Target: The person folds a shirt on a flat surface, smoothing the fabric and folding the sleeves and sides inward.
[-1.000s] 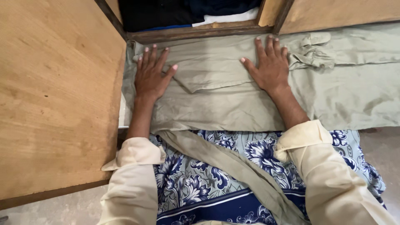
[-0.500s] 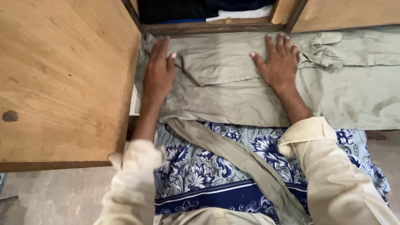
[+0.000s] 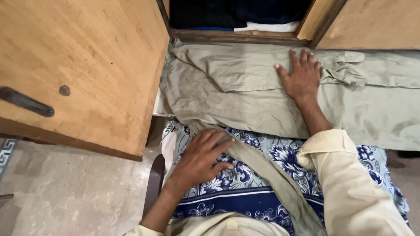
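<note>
An olive-green garment [image 3: 245, 87] lies spread flat in front of an open wooden cupboard. My right hand [image 3: 301, 78] rests palm down on it, fingers apart, near a bunched part of the cloth [image 3: 345, 70]. A long strip of the same garment [image 3: 267, 175] trails down over the blue-and-white floral cloth [image 3: 245, 192] on my lap. My left hand [image 3: 202, 156] lies on that floral cloth with its fingertips touching the upper end of the strip. Cream sleeves cover both arms.
An open wooden cupboard door [image 3: 83, 70] with a dark handle [image 3: 26, 101] stands at the left. Inside the cupboard lie dark and white folded clothes [image 3: 258, 17]. Another wooden panel [image 3: 372, 24] is at top right. Grey stone floor [image 3: 70, 192] lies lower left.
My left hand has come off the olive garment and moved back down to my lap, onto the trailing strip. My right hand stays pressed flat on the garment. The view has shifted right.
</note>
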